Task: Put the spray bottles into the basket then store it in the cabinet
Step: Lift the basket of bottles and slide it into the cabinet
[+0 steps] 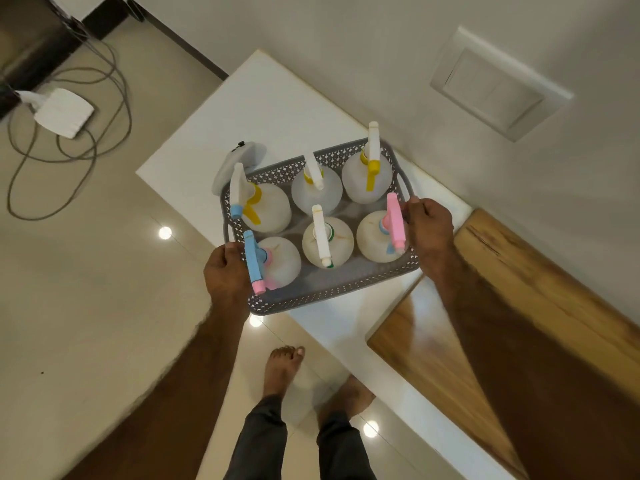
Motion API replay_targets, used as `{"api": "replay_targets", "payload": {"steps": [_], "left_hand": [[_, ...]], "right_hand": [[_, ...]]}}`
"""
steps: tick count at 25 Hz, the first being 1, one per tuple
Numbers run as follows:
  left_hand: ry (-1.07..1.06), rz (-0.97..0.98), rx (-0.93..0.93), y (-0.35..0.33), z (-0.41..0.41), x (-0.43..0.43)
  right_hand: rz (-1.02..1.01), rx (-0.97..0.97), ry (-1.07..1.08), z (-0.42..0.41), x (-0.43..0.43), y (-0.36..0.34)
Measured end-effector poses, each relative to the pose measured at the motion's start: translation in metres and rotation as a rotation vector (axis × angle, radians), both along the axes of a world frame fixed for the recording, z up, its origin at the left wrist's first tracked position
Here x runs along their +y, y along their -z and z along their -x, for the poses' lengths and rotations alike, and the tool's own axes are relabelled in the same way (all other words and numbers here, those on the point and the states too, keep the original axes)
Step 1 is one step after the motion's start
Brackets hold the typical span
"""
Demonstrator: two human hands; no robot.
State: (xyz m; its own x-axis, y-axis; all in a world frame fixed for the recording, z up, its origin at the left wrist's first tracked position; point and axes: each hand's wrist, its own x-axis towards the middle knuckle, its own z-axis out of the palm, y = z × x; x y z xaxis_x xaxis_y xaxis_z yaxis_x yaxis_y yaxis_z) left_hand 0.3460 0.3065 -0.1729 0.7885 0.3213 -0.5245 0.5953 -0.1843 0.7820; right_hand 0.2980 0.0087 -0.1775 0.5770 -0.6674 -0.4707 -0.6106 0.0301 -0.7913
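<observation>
A grey perforated basket (322,292) holds several translucent spray bottles standing upright in two rows. Their heads are white with yellow, blue with pink (254,263), pink with blue (394,223) and white with green (320,237). My left hand (225,271) grips the basket's left handle, my right hand (427,226) grips its right handle. The basket is over the white countertop (277,109), with its near edge past the counter's front edge. Whether it rests on the top or is lifted off it I cannot tell.
A small white device (239,161) lies on the counter just behind the basket's far left corner. A wooden panel (519,306) adjoins the counter at right. A wall switch plate (498,84) is above. On the floor at left lie a white box (64,112) and looped cables. My bare feet stand below.
</observation>
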Motion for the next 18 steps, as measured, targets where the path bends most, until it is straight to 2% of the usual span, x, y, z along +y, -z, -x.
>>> {"api": "replay_targets", "payload": {"steps": [10, 15, 18], "left_hand": [[0.052, -0.09, -0.133, -0.017, 0.04, 0.009], [0.119, -0.037, -0.199, -0.036, 0.086, 0.01], [0.24, -0.051, -0.249, -0.043, 0.123, 0.012]], "right_hand": [[-0.001, -0.169, 0.11, 0.073, 0.011, -0.007], [0.004, -0.199, 0.259, 0.145, 0.023, -0.016], [0.028, -0.209, 0.333, 0.202, 0.034, -0.023]]}}
